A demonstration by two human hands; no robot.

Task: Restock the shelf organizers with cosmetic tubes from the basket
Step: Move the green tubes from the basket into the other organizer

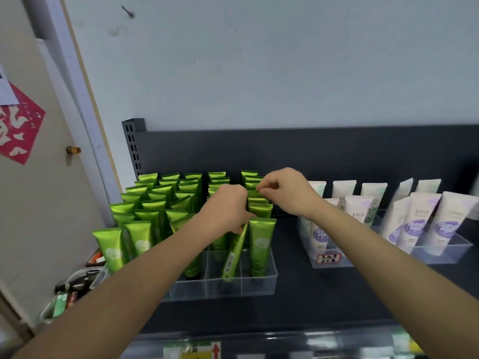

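Several green cosmetic tubes (155,203) stand in rows in a clear organizer (259,283) on the dark shelf. My left hand (225,211) holds one green tube (233,257) by its top; the tube leans in a front compartment with its barcode facing me. My right hand (282,190) pinches the top edge of a green tube (256,194) in the rightmost row, further back. The basket is not in view.
A second clear organizer (331,264) with white and purple tubes (414,224) stands to the right, with bare dark shelf (287,255) between them. A white bin of small items (75,288) sits low at the left beside a door. A wall rises behind the shelf.
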